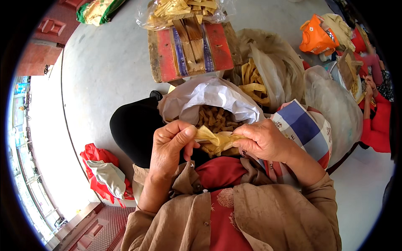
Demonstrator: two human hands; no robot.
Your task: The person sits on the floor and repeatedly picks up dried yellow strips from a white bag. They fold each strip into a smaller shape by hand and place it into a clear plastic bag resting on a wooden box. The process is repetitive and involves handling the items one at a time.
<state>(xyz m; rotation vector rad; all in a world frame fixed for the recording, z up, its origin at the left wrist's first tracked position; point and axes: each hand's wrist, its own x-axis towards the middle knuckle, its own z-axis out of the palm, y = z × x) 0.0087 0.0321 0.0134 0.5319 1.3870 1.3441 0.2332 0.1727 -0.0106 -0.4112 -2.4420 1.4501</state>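
Observation:
Between my two hands a yellow, flat, pliable strip (218, 140) is pulled sideways, twisted or knotted in its middle. My left hand (169, 144) pinches its left end between thumb and forefinger, the other fingers curled. At the opposite end my right hand (264, 140) grips it with thumb and fingers. Just beyond the hands a white woven sack (176, 100) gapes, with many small brownish-yellow pieces (215, 119) inside. More yellow strips (220, 151) show right below the held one, partly hidden by it.
A red-topped wooden stool (161, 58) bears a slotted wooden block (190, 39); behind it is a clear bag of yellow strips (184, 10). Another plastic bag (276, 62) of strips stands right. A red bag (98, 154) lies left. At far right sits a person in red (379, 125).

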